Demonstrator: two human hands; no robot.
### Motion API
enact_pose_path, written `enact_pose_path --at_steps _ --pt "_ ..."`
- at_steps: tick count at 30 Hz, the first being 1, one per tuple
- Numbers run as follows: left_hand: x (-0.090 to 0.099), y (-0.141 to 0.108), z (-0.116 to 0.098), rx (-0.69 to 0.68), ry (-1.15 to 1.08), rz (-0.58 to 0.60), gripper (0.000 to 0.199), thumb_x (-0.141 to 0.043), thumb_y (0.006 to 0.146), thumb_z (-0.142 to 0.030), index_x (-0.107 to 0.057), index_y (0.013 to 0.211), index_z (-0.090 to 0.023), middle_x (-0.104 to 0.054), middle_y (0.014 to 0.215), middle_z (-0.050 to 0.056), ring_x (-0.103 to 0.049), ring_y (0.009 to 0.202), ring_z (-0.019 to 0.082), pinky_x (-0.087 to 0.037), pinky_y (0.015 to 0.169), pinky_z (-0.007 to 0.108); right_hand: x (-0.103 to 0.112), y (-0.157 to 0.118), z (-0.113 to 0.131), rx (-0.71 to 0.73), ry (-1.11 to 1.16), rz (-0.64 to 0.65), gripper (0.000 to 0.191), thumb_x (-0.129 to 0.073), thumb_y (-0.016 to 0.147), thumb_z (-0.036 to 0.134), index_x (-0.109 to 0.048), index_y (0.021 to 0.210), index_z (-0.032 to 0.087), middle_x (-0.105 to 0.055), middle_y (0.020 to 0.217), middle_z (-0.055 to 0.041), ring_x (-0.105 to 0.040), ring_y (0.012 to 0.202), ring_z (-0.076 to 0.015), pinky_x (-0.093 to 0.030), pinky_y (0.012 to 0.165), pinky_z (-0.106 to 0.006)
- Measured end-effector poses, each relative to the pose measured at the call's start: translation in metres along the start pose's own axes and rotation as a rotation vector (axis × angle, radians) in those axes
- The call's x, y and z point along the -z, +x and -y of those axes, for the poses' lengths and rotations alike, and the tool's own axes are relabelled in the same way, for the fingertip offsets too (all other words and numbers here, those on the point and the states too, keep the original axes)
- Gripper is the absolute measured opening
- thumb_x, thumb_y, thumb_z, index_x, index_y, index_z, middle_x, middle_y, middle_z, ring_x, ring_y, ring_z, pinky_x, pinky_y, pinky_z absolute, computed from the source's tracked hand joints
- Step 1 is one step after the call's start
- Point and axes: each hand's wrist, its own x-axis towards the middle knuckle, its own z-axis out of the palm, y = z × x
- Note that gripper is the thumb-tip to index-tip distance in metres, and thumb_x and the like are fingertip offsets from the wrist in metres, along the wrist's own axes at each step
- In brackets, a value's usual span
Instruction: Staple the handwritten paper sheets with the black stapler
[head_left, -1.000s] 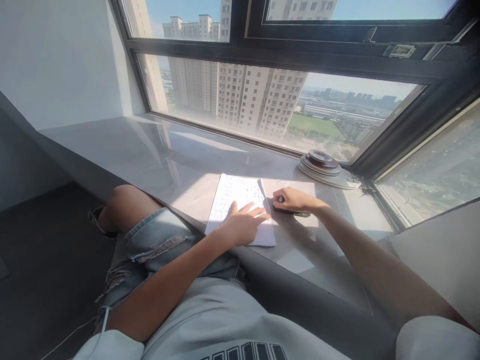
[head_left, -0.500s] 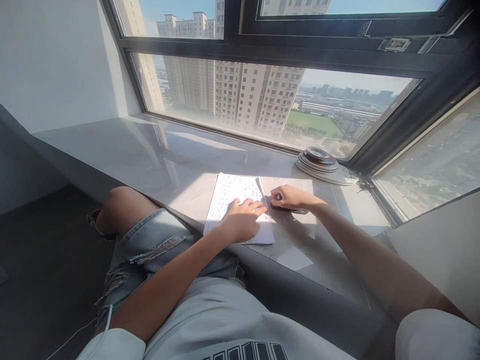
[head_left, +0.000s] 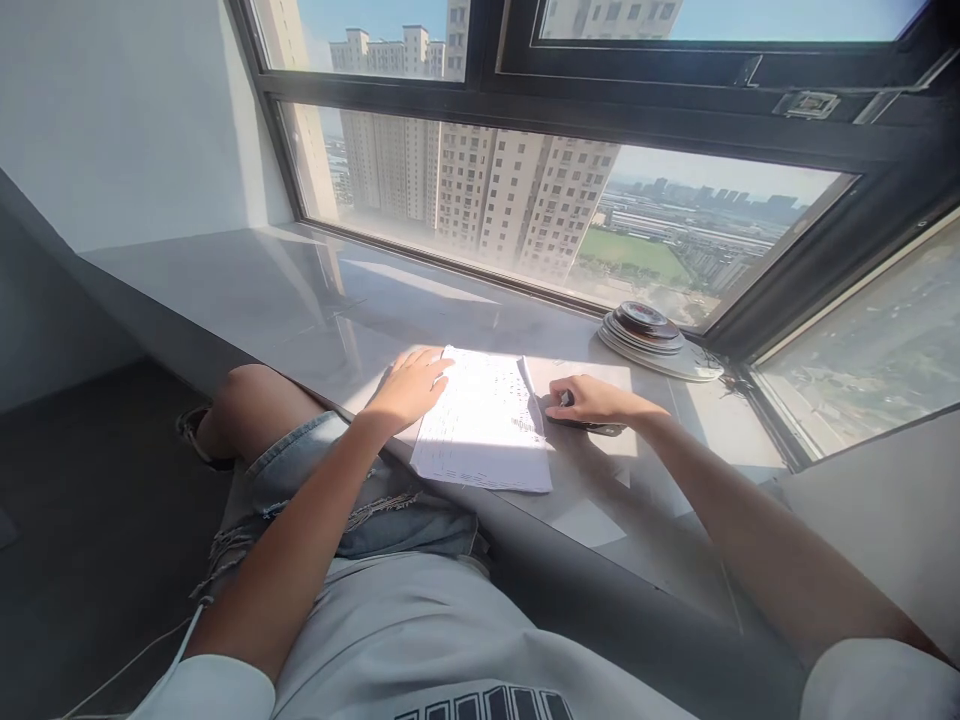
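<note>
A stack of white paper sheets [head_left: 480,430] with writing on it lies on the sill near its front edge. The right edge of the top sheet curls up slightly. My left hand [head_left: 411,388] is at the upper left edge of the sheets, fingers stretched out, fingertips over the paper's edge. To the right of the stack, my right hand [head_left: 589,398] is closed around a black stapler [head_left: 600,429] resting on the sill. Its fingers hide much of the stapler.
A stack of plates [head_left: 652,345] stands by the window corner at the back right. The glossy sill [head_left: 247,300] stretches to the left. A dark window frame [head_left: 540,110] runs along the back. My bent knee [head_left: 262,395] is beside the sill's front edge.
My left hand has moved from the right part of the sheets to their upper left edge, uncovering the writing. My right hand stays on the stapler. The camera view has shifted slightly.
</note>
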Motion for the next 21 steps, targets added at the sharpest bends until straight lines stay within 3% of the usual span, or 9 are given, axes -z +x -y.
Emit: enact_pose_path --at_steps 4,7,10,13,17,21 --pt "-0.015 0.002 0.022 0.134 0.042 0.034 0.050 -0.033 0.108 -0.021 -0.056 0.152 -0.026 -0.051 0.164 0.009 -0.041 0.154 0.027 -0.024 0.132 0.055 0.008 -0.015 -0.012 0.069 0.030 0.004 0.041 -0.078 0.078 0.049 -0.063 0.108 0.025 -0.071 0.101 -0.0037 -0.061 0.087 -0.0220 -0.041 0.073 -0.030" --pt "-0.024 0.002 0.021 0.129 0.051 -0.013 0.050 -0.034 0.106 -0.017 -0.059 0.149 -0.027 -0.056 0.160 0.008 -0.047 0.149 0.026 -0.027 0.130 0.052 0.007 -0.020 -0.013 -0.020 -0.028 -0.013 0.032 -0.076 0.079 0.042 -0.064 0.102 0.024 -0.070 0.091 -0.0036 -0.061 0.081 -0.0220 -0.041 0.069 -0.030" --pt "-0.025 0.002 0.021 0.125 0.054 -0.039 0.050 -0.034 0.106 -0.018 -0.061 0.146 -0.029 -0.058 0.157 0.007 -0.050 0.146 0.026 -0.029 0.129 0.052 0.004 -0.019 0.003 -0.164 0.044 -0.172 0.022 -0.072 0.082 0.038 -0.061 0.090 0.022 -0.068 0.085 -0.0047 -0.060 0.077 -0.0209 -0.040 0.064 -0.030" --pt "-0.023 0.002 0.022 0.125 0.054 -0.046 0.049 -0.034 0.106 -0.019 -0.061 0.146 -0.029 -0.058 0.157 0.007 -0.050 0.145 0.027 -0.031 0.128 0.052 0.003 -0.011 0.036 -0.251 0.228 -0.303 0.021 -0.072 0.084 0.037 -0.061 0.094 0.022 -0.070 0.088 -0.0054 -0.061 0.074 -0.0191 -0.040 0.060 -0.028" --pt "-0.021 0.002 0.022 0.122 0.059 -0.037 0.050 -0.033 0.106 -0.018 -0.060 0.147 -0.027 -0.058 0.158 0.008 -0.050 0.146 0.028 -0.032 0.127 0.054 0.006 0.022 0.086 -0.121 0.257 -0.288 0.021 -0.078 0.077 0.026 -0.062 0.089 0.021 -0.071 0.088 -0.0050 -0.062 0.077 -0.0183 -0.041 0.061 -0.026" --pt "-0.019 0.000 0.023 0.113 0.059 -0.018 0.050 -0.034 0.105 -0.017 -0.059 0.148 -0.028 -0.056 0.160 0.006 -0.048 0.148 0.028 -0.033 0.127 0.053 0.003 0.084 0.118 -0.013 0.266 -0.298 0.017 -0.074 0.075 0.021 -0.059 0.084 0.020 -0.069 0.084 -0.0041 -0.059 0.072 -0.0163 -0.038 0.058 -0.026"
